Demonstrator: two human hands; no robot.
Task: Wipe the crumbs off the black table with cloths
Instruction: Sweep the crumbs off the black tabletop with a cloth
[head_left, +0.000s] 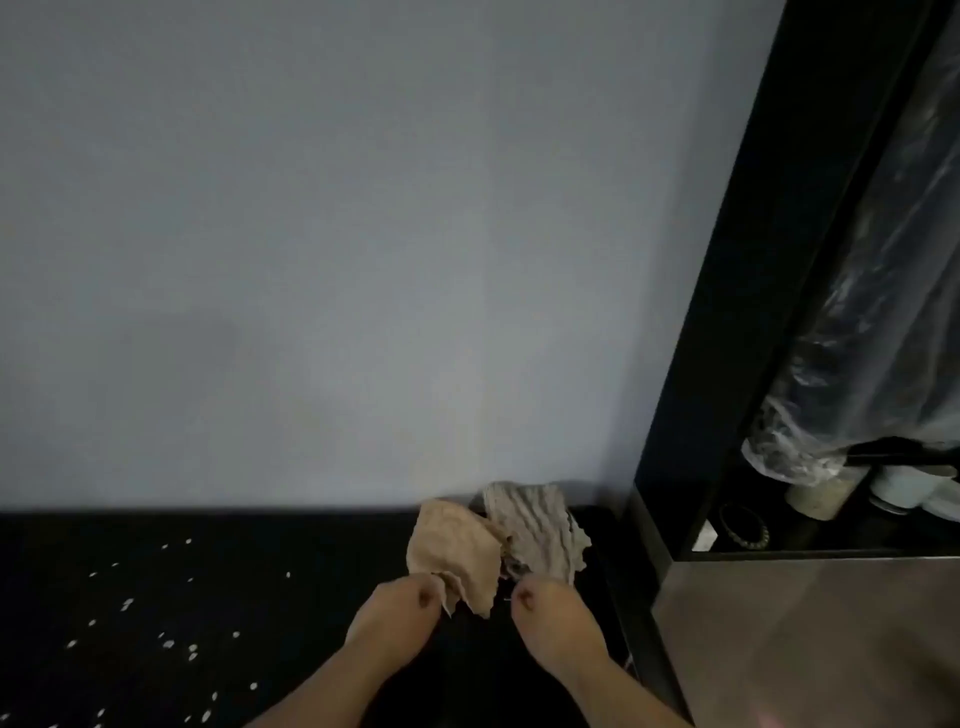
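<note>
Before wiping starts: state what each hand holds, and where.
Left hand pinches the tan cloth by its near edge; right hand pinches the grey cloth likewise.

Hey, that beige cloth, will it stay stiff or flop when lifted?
Probably floppy: the beige cloth crumples and folds where the left hand pinches it. Likely light, since a fingertip pinch seems enough.
</note>
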